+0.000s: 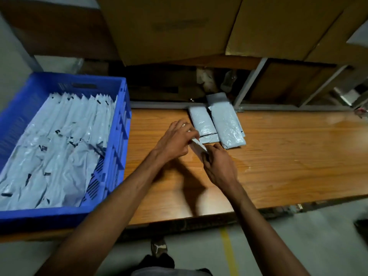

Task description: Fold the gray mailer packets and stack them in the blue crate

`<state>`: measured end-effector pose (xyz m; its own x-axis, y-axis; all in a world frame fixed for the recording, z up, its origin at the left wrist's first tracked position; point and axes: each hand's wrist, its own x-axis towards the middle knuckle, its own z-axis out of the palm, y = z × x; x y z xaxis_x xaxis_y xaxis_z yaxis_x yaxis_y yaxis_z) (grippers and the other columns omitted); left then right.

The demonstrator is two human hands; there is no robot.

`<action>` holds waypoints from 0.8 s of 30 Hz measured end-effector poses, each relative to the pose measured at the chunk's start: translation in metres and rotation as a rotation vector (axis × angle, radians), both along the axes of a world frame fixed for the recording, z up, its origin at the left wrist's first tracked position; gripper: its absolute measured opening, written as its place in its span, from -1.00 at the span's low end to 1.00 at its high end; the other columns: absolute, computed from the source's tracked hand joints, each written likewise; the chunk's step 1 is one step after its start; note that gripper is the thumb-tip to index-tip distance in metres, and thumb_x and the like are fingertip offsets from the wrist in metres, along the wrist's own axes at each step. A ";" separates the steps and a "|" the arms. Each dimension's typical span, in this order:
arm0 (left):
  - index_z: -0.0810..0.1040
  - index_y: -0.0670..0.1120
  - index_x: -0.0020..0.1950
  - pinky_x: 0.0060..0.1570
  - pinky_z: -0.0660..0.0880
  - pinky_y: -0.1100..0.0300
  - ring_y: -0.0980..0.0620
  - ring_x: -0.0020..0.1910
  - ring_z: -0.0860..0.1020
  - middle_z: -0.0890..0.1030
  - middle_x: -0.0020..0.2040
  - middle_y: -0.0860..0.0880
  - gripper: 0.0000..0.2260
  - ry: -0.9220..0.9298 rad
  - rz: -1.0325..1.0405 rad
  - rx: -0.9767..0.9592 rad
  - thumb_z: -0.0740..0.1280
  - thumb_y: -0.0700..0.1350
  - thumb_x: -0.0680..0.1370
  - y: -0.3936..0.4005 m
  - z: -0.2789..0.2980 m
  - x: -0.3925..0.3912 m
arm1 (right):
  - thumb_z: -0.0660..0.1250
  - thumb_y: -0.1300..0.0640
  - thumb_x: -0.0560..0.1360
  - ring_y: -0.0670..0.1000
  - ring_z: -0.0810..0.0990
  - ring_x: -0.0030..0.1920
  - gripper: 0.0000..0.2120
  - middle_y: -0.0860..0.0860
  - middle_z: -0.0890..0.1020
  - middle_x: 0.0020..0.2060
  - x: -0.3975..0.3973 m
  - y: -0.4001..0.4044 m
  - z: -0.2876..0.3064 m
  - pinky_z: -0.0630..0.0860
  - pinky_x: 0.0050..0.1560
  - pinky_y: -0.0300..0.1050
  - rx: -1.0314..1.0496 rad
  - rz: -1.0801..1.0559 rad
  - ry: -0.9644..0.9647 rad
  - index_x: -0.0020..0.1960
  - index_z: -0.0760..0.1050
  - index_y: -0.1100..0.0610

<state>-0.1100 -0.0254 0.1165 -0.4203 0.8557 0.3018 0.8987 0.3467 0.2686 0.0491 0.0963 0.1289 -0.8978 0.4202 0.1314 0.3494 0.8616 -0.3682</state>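
Pinching a narrow folded gray mailer packet [199,145] between them, both hands work above the middle of the wooden tabletop [288,156]. Left hand [175,140] grips its far-left end with curled fingers; right hand [219,166] grips the near-right end (fingertips hidden behind the packet). Its long axis runs diagonally, far-left to near-right, seen nearly edge-on.

Two more gray packets lie flat near the table's far edge, just beyond the hands: a shorter one [203,122] and a longer one [227,124], side by side, touching, long axes running far to near.

Blue crate [121,116] sits at the table's left end, filled with overlapping folded packets [59,140]. Cardboard boxes [169,26] stand behind.
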 end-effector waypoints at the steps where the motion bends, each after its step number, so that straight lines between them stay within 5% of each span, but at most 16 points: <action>1: 0.63 0.03 0.20 0.31 0.30 -0.03 -0.14 0.35 0.41 0.57 0.20 -0.01 -0.62 -0.001 -0.005 -0.022 0.46 -0.26 0.42 -0.006 0.012 -0.002 | 0.29 0.06 0.62 0.25 0.60 -0.03 -0.83 0.09 0.58 0.00 -0.002 -0.005 0.011 0.40 -0.21 0.00 0.001 -0.006 0.005 0.16 0.54 0.09; 6: 0.63 0.01 0.19 0.19 0.26 0.04 -0.08 0.28 0.41 0.57 0.17 -0.01 -0.64 -0.018 -0.006 -0.025 0.46 -0.27 0.44 -0.051 0.073 -0.002 | 0.37 0.06 0.55 0.17 0.64 -0.06 -0.79 0.03 0.70 -0.08 0.006 -0.047 0.066 0.44 -0.22 -0.03 -0.068 0.033 0.092 0.17 0.56 0.05; 14: 0.65 0.06 0.22 0.50 0.03 -0.17 0.00 0.42 0.30 0.61 0.21 0.11 -0.67 0.032 -0.010 -0.055 0.49 -0.23 0.50 -0.146 0.137 -0.017 | 0.39 0.09 0.55 0.03 0.44 -0.33 -0.86 -0.05 0.50 -0.31 -0.006 -0.142 0.109 0.20 -0.40 -0.11 -0.144 0.073 0.235 -0.09 0.42 0.02; 17: 0.65 0.07 0.21 0.42 0.21 -0.20 0.03 0.36 0.35 0.63 0.21 0.15 -0.63 0.028 -0.026 0.024 0.50 -0.25 0.46 -0.178 0.145 -0.036 | 0.38 0.12 0.52 0.06 0.41 -0.32 -0.87 -0.05 0.46 -0.36 -0.023 -0.176 0.119 0.16 -0.38 -0.05 -0.160 0.049 0.275 -0.13 0.43 0.06; 24: 0.25 0.07 0.64 0.44 0.29 0.07 -0.04 0.51 0.33 0.31 0.53 -0.03 -0.20 -0.057 0.004 0.323 0.54 -0.18 0.48 -0.239 0.133 -0.087 | 0.40 0.15 0.50 0.04 0.34 -0.38 -0.70 -0.09 0.37 -0.42 -0.082 -0.241 0.125 0.12 -0.43 -0.17 -0.150 0.027 0.310 -0.26 0.29 0.02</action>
